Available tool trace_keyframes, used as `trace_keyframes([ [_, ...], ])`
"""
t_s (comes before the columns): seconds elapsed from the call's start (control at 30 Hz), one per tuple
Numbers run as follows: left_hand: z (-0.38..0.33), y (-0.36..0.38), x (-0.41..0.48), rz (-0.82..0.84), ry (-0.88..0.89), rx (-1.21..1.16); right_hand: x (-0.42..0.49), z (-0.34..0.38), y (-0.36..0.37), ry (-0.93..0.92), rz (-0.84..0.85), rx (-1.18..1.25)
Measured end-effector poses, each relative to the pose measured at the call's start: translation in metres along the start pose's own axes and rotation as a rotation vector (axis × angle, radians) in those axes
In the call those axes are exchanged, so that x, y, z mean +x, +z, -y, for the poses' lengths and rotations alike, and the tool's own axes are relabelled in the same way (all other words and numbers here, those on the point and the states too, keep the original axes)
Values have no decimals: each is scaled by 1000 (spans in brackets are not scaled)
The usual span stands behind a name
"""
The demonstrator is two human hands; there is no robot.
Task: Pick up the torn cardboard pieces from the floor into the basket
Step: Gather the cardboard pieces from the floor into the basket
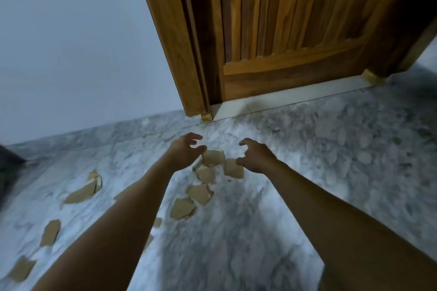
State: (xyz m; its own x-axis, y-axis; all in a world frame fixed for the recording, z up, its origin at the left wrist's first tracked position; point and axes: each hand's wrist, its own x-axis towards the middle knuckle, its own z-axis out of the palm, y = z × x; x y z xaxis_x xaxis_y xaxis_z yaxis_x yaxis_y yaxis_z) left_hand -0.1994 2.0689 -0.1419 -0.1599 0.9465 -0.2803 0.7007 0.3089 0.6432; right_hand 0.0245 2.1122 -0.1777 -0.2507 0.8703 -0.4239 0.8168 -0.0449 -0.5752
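Note:
Several torn brown cardboard pieces lie scattered on the grey marble floor [307, 149]. A small cluster [214, 158] lies between my hands, with two more pieces [199, 194] just nearer to me. Others [81, 194] trail off to the lower left. My left hand [185, 151] hovers at the cluster's left edge with loosely curled fingers, holding nothing. Opposite it, my right hand [254, 157] is at the right edge, fingers curled above a piece [233, 168]; whether it touches that piece is unclear. No basket is in view.
A wooden door [283, 30] in its frame stands straight ahead, with a pale threshold strip [283, 99] below it. A plain white wall [71, 42] fills the left. A dark object [9, 160] shows at the left edge.

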Motion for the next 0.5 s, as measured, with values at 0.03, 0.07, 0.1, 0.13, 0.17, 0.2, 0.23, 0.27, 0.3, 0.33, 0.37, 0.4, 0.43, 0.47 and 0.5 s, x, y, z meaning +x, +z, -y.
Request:
trace_keyframes([
  [0.03, 2, 7, 1, 31, -7, 42, 2, -7, 6, 11, 33, -3],
  [0.07, 5, 15, 9, 57, -16, 88, 9, -15, 12, 20, 65, 3],
  [0.1, 10, 21, 16, 75, -21, 130, 16, -23, 17, 28, 82, -2],
  [0.13, 15, 26, 21, 88, -19, 159, 21, -28, 24, 31, 91, -18],
  [0.17, 23, 32, 28, 96, -22, 179, 28, -33, 33, 35, 93, -34],
  [0.2, 32, 39, 36, 95, -24, 195, 34, -38, 42, 39, 87, -48],
  [0.23, 41, 44, 42, 93, -28, 207, 40, -41, 49, 49, 82, -56],
  [0.27, 48, 50, 48, 103, -36, 216, 46, -44, 56, 66, 81, -61],
  [0.3, 56, 58, 54, 126, -43, 227, 53, -49, 63, 86, 78, -62],
  [0.33, 62, 64, 63, 153, -42, 236, 60, -52, 69, 97, 70, -63],
  [0.37, 66, 69, 71, 173, -34, 248, 65, -55, 73, 101, 65, -70],
  [0.4, 73, 73, 83, 187, -14, 259, 74, -57, 78, 94, 59, -86],
  [0.43, 80, 77, 97, 194, 17, 283, 84, -60, 84, 79, 56, -105],
  [0.47, 84, 80, 112, 194, 46, 308, 94, -62, 89, 60, 53, -126],
  [0.5, 91, 84, 128, 184, 73, 340, 105, -64, 96, 45, 45, -140],
])
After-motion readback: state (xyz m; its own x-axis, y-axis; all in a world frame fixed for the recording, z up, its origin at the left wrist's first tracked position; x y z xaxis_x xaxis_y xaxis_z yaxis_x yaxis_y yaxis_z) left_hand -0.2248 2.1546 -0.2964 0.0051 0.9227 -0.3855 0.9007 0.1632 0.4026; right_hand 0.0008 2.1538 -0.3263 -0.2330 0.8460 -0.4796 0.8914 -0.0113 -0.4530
